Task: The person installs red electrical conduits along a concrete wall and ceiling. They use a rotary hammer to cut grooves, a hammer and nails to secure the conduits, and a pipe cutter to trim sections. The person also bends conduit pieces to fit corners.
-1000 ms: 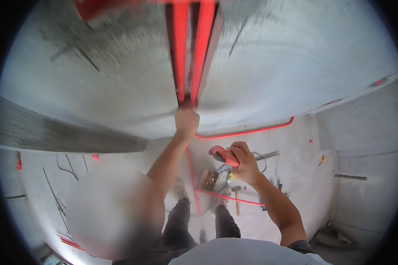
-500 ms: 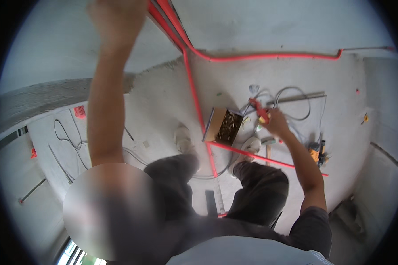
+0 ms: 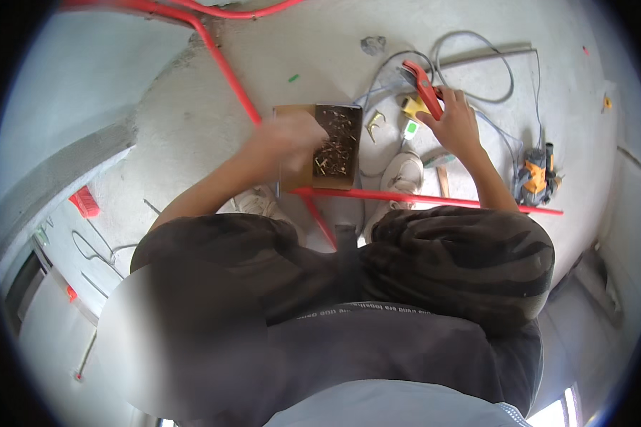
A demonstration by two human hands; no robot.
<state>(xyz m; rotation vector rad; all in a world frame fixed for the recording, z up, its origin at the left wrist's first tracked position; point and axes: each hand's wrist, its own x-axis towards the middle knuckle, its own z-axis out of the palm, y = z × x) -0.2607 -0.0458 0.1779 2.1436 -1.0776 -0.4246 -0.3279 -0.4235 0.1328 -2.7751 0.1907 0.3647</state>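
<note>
My right hand (image 3: 454, 122) is closed around a red pipe cutter (image 3: 421, 84), held above the floor with its head pointing away from me. Smeared by motion, my left hand (image 3: 292, 142) is over the brown flap of an open cardboard box (image 3: 300, 176). Its fingertips reach toward the many small metal pieces (image 3: 338, 146) inside; whether they touch or pinch any cannot be made out. A red pipe (image 3: 434, 199) lies crosswise just on my side of the box. Another red pipe (image 3: 228, 71) runs along the floor to the box's left.
My shoes (image 3: 406, 174) flank the box. To the right are a yellow tool (image 3: 412, 108), a hammer (image 3: 443, 178), coiled grey cable (image 3: 509, 71) and an orange-black power tool (image 3: 536, 176). A red object (image 3: 84, 202) lies left, near a low wall edge (image 3: 64, 167).
My left hand has come down from the upper left to the box. I have crouched lower, and my right hand still holds the pipe cutter.
</note>
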